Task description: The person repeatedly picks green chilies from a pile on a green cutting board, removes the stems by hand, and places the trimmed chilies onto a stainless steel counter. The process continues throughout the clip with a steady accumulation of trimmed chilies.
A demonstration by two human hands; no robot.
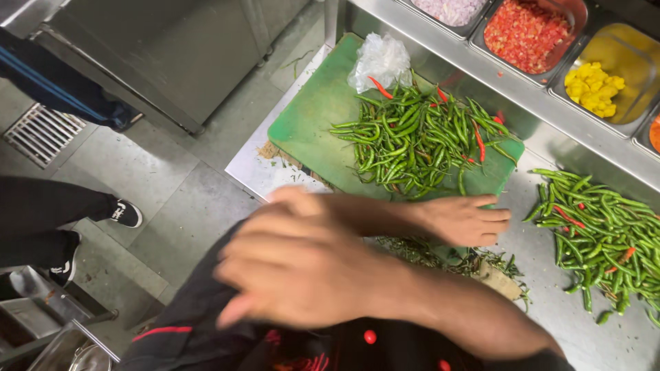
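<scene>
Hands crossed, empty; chilli pile (416,141) on green board (309,120), second pile (605,230) beside

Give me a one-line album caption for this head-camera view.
Two bare hands, left and right, cross above a green cutting board heaped with green chillies.

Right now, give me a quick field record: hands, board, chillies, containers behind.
left hand: flat on near edge of green cutting board, holds nothing
right hand: blurred, raised across body, grip unclear
chilli pile on board: green, few red
second chilli pile: on steel counter
plastic bag: board's far corner
trays: chopped red, yellow pieces
</scene>
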